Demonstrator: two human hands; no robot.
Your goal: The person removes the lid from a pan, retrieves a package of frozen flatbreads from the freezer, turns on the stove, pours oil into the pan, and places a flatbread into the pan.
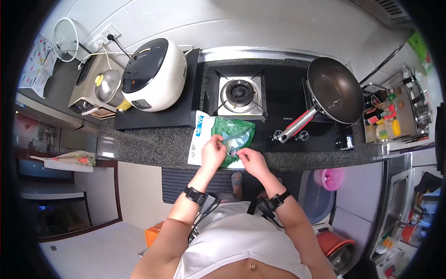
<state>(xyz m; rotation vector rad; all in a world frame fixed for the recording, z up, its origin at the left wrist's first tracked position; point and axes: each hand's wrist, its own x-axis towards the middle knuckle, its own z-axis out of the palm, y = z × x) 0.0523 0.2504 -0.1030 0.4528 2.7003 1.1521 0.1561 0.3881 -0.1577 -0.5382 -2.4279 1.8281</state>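
A green and white plastic food bag lies on the granite counter edge in front of the stove, its middle part shiny and see-through. At the bag's left part, my left hand has its fingers curled and pinched on the plastic. Lower on the right side, my right hand pinches the bag between thumb and fingers. What is inside the bag is too unclear to name. Both wrists carry black bands.
Behind the bag is a gas burner. A frying pan sits on the right burner, its red and grey handle pointing toward me. A white rice cooker stands at left; seasoning bottles fill a rack at right.
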